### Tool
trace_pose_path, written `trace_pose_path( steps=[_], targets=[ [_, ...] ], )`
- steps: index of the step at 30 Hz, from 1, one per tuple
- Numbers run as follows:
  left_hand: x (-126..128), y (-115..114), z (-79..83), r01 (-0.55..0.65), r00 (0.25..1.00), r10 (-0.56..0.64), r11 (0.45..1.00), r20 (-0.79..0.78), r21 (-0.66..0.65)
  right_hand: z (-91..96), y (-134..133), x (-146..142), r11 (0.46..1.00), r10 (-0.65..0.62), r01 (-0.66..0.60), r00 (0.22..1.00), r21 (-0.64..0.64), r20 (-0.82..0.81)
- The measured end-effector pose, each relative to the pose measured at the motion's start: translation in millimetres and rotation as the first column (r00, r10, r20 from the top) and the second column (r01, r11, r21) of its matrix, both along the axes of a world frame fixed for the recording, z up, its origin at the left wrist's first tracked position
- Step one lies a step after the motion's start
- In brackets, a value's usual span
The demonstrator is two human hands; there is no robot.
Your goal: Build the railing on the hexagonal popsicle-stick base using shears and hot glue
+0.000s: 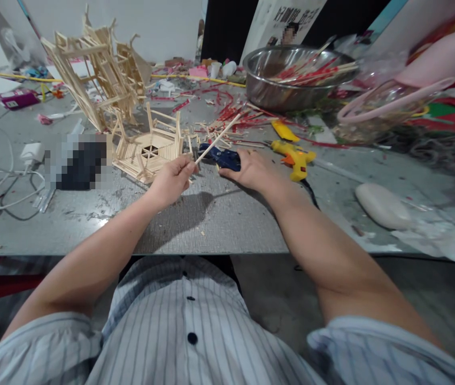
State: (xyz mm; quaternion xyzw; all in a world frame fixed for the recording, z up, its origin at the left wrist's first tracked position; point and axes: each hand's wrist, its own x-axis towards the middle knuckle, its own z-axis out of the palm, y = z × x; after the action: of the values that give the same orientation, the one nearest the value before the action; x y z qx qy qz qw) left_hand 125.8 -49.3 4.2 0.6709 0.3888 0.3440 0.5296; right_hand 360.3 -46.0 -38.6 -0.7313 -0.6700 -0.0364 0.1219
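My left hand [174, 179] is closed around the lower end of a thin wooden stick [220, 138], which slants up to the right. Around the near side of a dark blue tool [227, 158] lying on the table curl the fingers and thumb of my right hand [253, 170]; its exact kind is hard to make out. Just beyond my left hand sits a hexagonal stick base [163, 147] with short upright posts. Behind it, to the left, stands a taller wooden stick framework [102, 80].
A yellow glue gun [294, 156] lies right of my right hand. Farther back stands a steel bowl [265, 96] of red-tipped sticks, with red scraps [235, 115] before it. At left are a white charger [32, 154] and cables; at right, a pale smooth object [382, 206].
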Motion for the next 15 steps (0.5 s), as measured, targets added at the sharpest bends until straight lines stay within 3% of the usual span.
trace_pose_path(
  steps=[3,7,11,15],
  targets=[
    [0,2,-3.9,-0.003,0.998,0.003,1.000,-0.067,0.012,7.5,-4,-3,0.993,0.022,-0.018,0.999,0.115,-0.034],
    [0,3,-6.7,0.018,0.993,-0.015,0.999,-0.116,0.030,34.2,-23,-17,0.936,0.106,-0.086,0.994,0.341,-0.040],
    [0,1,-7.1,0.064,0.981,-0.041,0.991,-0.190,0.119,48.5,-38,-33,0.910,0.277,-0.294,0.956,0.292,0.099],
    [0,-2,-7.5,0.100,0.974,-0.067,0.984,-0.215,0.149,41.4,-34,-37,0.879,0.384,-0.410,0.912,0.246,0.148]
  ],
)
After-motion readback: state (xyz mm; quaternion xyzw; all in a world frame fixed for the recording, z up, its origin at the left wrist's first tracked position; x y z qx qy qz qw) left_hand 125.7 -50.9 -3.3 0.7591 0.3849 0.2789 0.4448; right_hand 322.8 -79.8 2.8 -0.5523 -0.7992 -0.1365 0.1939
